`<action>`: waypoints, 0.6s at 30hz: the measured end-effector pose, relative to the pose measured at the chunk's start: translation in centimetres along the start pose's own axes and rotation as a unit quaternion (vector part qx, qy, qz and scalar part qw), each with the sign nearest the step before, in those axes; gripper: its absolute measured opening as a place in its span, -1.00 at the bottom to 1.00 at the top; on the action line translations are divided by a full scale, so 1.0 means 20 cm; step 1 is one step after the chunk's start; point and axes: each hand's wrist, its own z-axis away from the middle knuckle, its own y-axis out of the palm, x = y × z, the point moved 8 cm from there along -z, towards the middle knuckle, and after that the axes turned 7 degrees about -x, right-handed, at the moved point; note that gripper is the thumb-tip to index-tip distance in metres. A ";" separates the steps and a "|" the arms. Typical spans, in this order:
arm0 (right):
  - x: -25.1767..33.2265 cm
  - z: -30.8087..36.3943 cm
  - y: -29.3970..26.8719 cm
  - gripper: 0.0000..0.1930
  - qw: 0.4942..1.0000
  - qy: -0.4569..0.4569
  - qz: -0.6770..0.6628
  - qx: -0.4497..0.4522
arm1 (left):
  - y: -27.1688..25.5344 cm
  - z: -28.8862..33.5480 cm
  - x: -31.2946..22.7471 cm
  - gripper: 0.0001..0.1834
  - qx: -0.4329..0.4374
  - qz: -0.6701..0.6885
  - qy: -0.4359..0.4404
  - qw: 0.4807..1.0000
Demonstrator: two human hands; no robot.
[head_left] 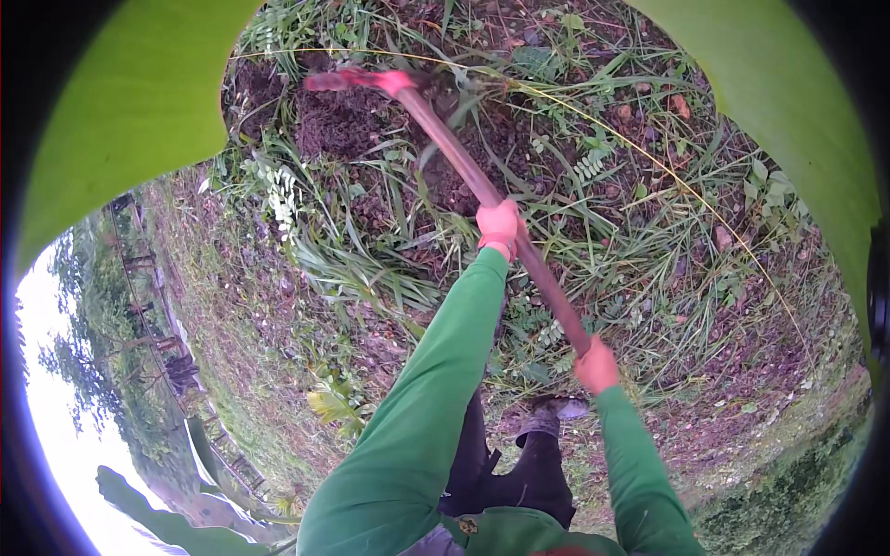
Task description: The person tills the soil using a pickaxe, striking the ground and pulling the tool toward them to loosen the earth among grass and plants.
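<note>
A long-handled hoe (454, 153) slants across the view, its reddish head at the upper left and its wooden handle running down to the right. The head is slightly blurred, so its exact shape is hard to make out. My left hand (499, 224) is wrapped round the middle of the handle. Lower down, my right hand (596, 365) grips the handle close to its end. Dark loose soil (338, 125) lies just below the hoe's head, which seems to hang over it. Green sleeves cover both my arms.
Cut grass and weeds (371, 264) cover the ground around. A thin yellow line (649, 157) crosses the upper right. Large green leaves (130, 111) frame both upper sides. My shoe (561, 408) is below the handle's end. Trees (102, 343) stand far left.
</note>
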 end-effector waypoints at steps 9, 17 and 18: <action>0.94 0.74 -0.30 -0.48 0.986 -0.012 -0.088 0.141 | -0.16 0.05 -0.35 -0.89 0.209 0.002 -0.187 0.960; -0.13 0.66 0.06 -0.51 0.994 0.091 0.060 0.018 | -0.17 0.37 0.39 -0.85 0.114 -0.031 -0.214 0.970; -0.19 0.68 0.06 -0.52 0.994 0.094 0.052 0.025 | -0.23 0.44 0.42 -0.85 0.111 -0.045 -0.225 0.967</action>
